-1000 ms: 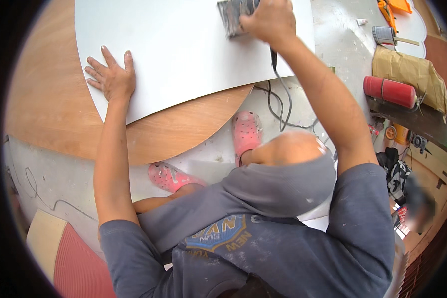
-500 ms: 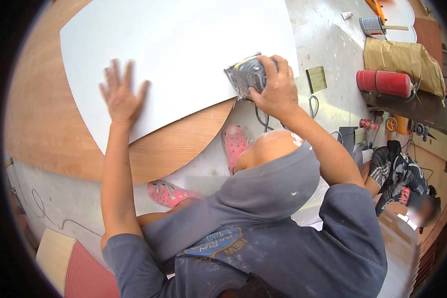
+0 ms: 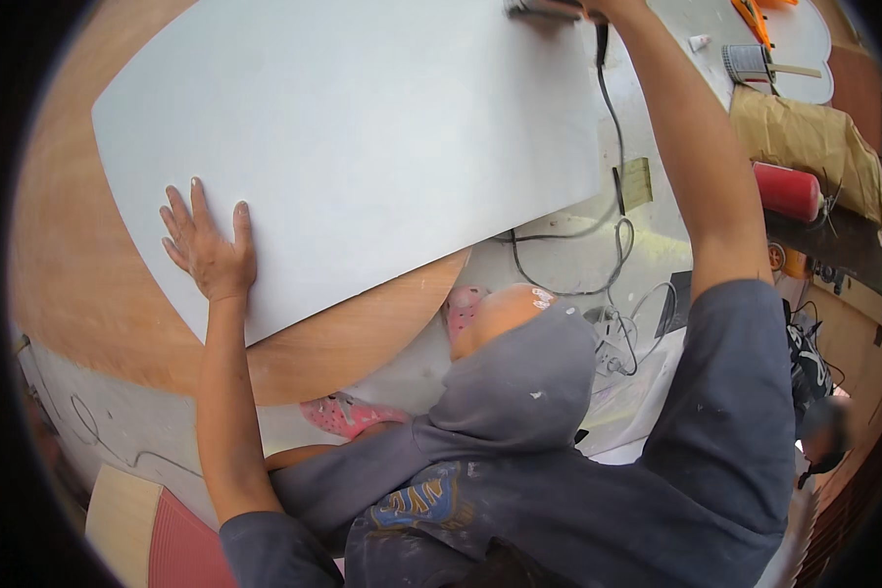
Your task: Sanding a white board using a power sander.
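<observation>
A large white panel [image 3: 363, 147] with a curved left side lies on top of a round-edged wooden board [image 3: 363, 333]. My left hand [image 3: 214, 253] rests flat near the panel's lower left edge, fingers spread, holding nothing. At the far upper right of the panel, my right hand [image 3: 603, 8] grips an electric sander [image 3: 547, 10]. The picture's top edge cuts off most of that hand and tool. From the sander a black cord [image 3: 610, 108] trails down past the panel's right edge to the floor.
Loops of cord lie by a power strip [image 3: 612, 338] right of my knee. Further right are a yellowish sandpaper sheet [image 3: 637, 183], a red fire extinguisher [image 3: 787, 190], brown paper [image 3: 804, 142] and a can [image 3: 745, 64] with a stick. Another person [image 3: 818, 392] crouches at the right.
My right hand has pushed the sander away from the panel's near right corner to its far side. My left hand appears slightly lower in the picture, still flat on the panel.
</observation>
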Motion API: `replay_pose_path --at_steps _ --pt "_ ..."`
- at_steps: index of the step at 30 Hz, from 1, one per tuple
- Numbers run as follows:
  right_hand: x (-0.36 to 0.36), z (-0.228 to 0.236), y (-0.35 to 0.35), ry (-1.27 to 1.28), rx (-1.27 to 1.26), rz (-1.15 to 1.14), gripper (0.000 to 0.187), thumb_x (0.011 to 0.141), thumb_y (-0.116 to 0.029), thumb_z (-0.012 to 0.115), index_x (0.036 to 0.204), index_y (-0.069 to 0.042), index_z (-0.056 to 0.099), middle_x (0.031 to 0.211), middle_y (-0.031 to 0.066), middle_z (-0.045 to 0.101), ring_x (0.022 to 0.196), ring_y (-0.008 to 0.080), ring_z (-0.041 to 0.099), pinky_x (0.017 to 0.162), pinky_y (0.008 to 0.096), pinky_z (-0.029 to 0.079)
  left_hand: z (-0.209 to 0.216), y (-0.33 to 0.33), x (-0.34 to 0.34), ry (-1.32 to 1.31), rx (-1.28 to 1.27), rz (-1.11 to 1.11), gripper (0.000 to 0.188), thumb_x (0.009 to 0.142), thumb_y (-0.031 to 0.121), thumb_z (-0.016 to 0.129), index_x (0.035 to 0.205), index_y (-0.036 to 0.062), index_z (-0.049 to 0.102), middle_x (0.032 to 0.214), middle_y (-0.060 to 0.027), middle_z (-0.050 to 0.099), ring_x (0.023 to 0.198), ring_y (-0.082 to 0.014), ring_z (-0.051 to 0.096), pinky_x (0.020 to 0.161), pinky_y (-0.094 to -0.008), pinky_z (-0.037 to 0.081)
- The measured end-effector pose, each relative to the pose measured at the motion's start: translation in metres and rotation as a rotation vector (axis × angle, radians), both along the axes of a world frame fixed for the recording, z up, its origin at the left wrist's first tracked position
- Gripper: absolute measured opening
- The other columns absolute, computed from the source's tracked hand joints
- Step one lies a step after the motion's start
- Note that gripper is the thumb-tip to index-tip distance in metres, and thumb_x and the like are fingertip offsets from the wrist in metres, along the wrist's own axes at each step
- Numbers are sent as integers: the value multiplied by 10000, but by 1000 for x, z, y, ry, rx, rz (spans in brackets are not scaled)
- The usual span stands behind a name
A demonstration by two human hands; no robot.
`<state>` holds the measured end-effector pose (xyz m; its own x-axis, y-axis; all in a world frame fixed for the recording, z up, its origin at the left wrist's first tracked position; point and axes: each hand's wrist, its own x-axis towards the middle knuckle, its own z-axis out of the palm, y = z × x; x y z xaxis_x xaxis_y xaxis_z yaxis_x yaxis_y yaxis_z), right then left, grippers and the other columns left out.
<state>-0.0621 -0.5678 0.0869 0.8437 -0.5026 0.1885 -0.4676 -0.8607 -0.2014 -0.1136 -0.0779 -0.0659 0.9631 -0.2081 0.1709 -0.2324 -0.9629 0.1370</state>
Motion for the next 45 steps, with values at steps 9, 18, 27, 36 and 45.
replay_pose_path --at_steps 9,18,27,36,45 --pt "-20 -39 -35 -202 -194 428 845 578 -223 772 1323 19 457 1100 298 623 805 376 695 723 385 603 -4 3 -1 4 -38 -11 716 914 486 557 1521 173 342 1631 -124 175 1504 -356 114 1189 -570 47" --pt "-187 -26 13 235 206 73 884 586 -231 831 1379 -227 439 1100 246 546 978 428 617 874 448 532 -2 8 -1 -26 -4 -21 702 942 490 525 1533 172 318 1635 -116 170 1506 -343 114 1190 -565 58" --pt "-92 14 1 193 298 -285 904 606 -199 785 1396 -33 376 1079 302 601 864 388 679 763 419 575 -7 10 0 -43 3 -27 698 950 514 497 1536 181 314 1637 -105 170 1508 -334 115 1190 -564 66" --pt "-4 29 -16 102 338 -402 704 651 -147 790 1242 29 451 899 239 702 646 302 715 603 375 602 -7 12 1 -37 -15 -23 705 935 508 512 1531 182 325 1635 -109 173 1509 -333 112 1192 -558 64" --pt "-31 14 -7 189 151 98 875 604 -198 788 1388 -71 421 1081 300 608 859 400 680 763 408 599 -6 12 2 -18 -2 3 708 925 497 534 1525 179 334 1633 -112 178 1507 -340 116 1192 -561 57"
